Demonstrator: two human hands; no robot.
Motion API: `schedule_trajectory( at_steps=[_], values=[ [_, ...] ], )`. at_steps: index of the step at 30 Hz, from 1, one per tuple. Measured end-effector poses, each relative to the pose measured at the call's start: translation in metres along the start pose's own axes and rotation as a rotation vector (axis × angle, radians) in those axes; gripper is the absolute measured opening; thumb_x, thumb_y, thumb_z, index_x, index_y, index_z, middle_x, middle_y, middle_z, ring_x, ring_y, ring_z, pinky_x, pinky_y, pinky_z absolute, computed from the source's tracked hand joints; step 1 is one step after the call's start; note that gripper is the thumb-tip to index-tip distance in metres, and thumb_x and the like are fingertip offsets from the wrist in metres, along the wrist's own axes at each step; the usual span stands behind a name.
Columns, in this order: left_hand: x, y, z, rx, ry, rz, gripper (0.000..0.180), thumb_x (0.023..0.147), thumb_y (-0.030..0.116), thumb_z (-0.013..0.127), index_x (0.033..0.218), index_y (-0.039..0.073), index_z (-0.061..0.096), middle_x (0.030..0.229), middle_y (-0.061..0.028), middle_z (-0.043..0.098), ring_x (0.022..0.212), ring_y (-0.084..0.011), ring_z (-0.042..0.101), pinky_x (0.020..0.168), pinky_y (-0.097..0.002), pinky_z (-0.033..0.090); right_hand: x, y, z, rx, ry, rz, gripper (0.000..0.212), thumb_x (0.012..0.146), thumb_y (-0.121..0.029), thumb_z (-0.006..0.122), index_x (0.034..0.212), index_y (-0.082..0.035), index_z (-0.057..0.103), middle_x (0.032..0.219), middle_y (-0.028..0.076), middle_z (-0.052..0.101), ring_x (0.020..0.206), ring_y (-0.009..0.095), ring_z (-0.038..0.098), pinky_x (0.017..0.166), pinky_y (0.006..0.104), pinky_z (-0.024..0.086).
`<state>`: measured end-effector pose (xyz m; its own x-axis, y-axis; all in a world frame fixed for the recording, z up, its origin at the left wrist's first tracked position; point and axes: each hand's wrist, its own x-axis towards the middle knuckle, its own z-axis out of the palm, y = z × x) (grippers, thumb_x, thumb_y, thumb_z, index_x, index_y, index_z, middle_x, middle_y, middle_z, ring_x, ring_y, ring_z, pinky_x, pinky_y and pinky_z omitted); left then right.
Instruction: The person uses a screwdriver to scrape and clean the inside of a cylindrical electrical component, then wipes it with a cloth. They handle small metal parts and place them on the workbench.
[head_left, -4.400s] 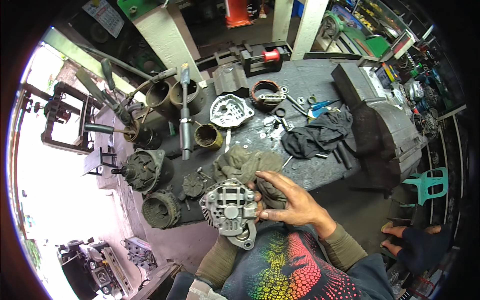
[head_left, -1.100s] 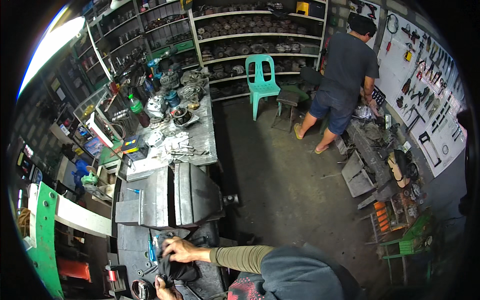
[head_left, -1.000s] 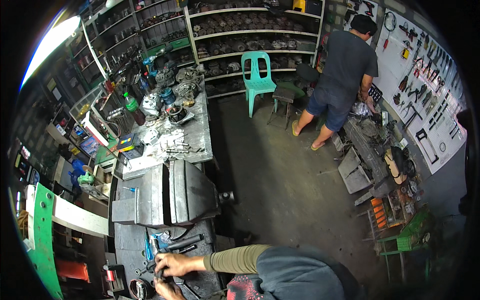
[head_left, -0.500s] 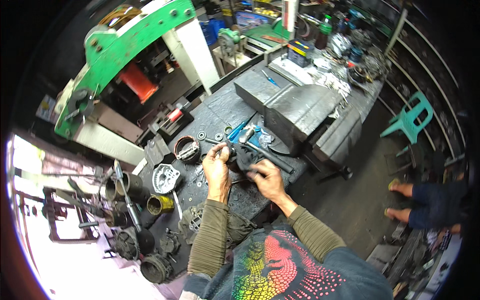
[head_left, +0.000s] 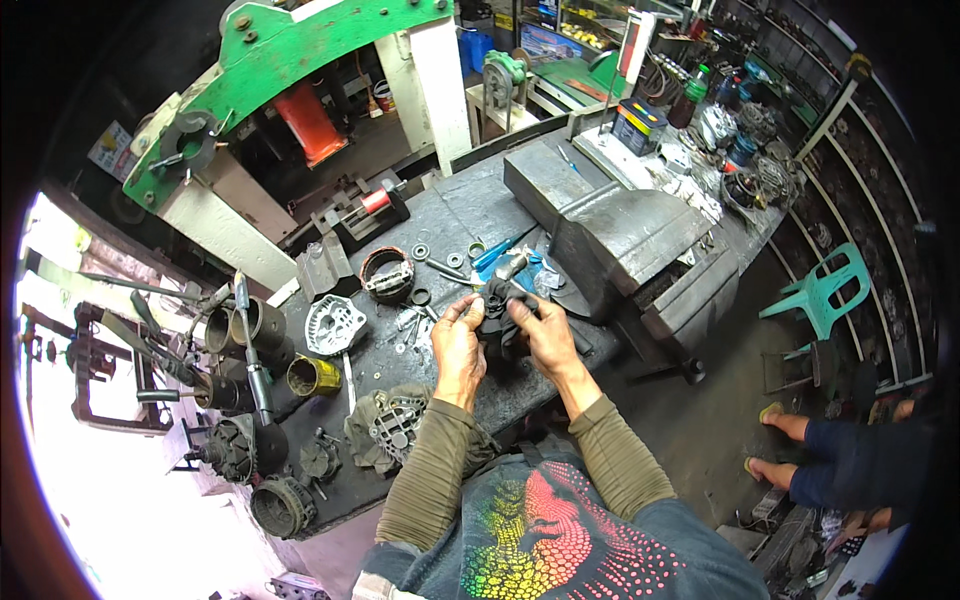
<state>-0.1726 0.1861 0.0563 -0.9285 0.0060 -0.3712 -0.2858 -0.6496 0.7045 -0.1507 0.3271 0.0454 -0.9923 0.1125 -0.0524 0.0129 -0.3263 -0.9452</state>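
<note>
Over the front of the dark workbench point(head_left: 440, 215), my left hand point(head_left: 460, 345) and my right hand point(head_left: 546, 340) are close together. Both have their fingers closed on a black rag point(head_left: 505, 300), which appears wrapped about a small dark part; what lies inside is mostly hidden. Just beyond are blue-handled tools point(head_left: 500, 250) and a crumpled clear plastic bag point(head_left: 546, 282). Left of my hands lie a ring-shaped stator with copper windings point(head_left: 387, 275), a silver alternator housing point(head_left: 335, 325) and a small bearing point(head_left: 420, 251).
A black vise-like block point(head_left: 630, 235) stands at the right of the bench. A green and white press frame point(head_left: 300, 60) rises at the back left. A yellow can point(head_left: 313, 376) and several motor parts crowd the left. A person's legs point(head_left: 800, 440) show near a green chair point(head_left: 822, 292).
My right hand has come up closer to my left, and the black rag is now bunched between them. The view has shifted, so the bench sits lower in it.
</note>
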Motion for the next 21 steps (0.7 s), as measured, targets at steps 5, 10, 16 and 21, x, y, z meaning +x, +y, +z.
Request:
schedule_trajectory(
  at_steps=[5,10,16,21],
  values=[
    [-0.008,0.000,0.000,0.253,-0.125,0.000,0.026,0.099,0.002,0.078,0.124,0.000,0.068,0.109,-0.0096,0.077,0.092,-0.0159,0.074,0.079,-0.0304,0.061,0.003,0.001,-0.011,-0.471,0.011,-0.286,0.041,0.086,0.007,0.079,0.127,0.003,0.077,0.111,0.009,0.078,0.101,0.014,0.071,0.088,0.0279,0.057],
    [0.003,0.006,-0.005,-0.083,-0.125,-0.141,0.019,0.099,0.002,0.077,0.116,0.000,0.069,0.105,-0.0107,0.076,0.092,-0.0184,0.074,0.085,-0.0320,0.062,0.008,-0.015,-0.027,0.067,-0.004,0.090,0.028,0.086,0.001,0.088,0.113,-0.001,0.082,0.100,0.002,0.080,0.090,0.011,0.073,0.083,0.0267,0.059],
    [0.009,-0.007,-0.012,0.011,-0.037,-0.029,0.011,0.098,0.000,0.076,0.108,-0.003,0.070,0.103,-0.0107,0.076,0.089,-0.0183,0.073,0.083,-0.0321,0.061,-0.008,-0.013,-0.030,-0.493,-0.242,-0.176,0.037,0.095,-0.008,0.072,0.130,-0.011,0.079,0.138,0.016,0.068,0.122,0.027,0.069,0.101,0.0367,0.057],
    [0.004,-0.002,-0.022,0.015,-0.048,-0.033,0.010,0.100,0.001,0.074,0.106,0.005,0.067,0.102,-0.0091,0.076,0.093,-0.0199,0.074,0.090,-0.0359,0.062,-0.017,-0.041,-0.038,-1.082,0.198,-0.088,0.054,0.080,0.003,0.065,0.132,-0.008,0.077,0.131,0.020,0.067,0.125,0.038,0.066,0.110,0.0428,0.053]
  ],
)
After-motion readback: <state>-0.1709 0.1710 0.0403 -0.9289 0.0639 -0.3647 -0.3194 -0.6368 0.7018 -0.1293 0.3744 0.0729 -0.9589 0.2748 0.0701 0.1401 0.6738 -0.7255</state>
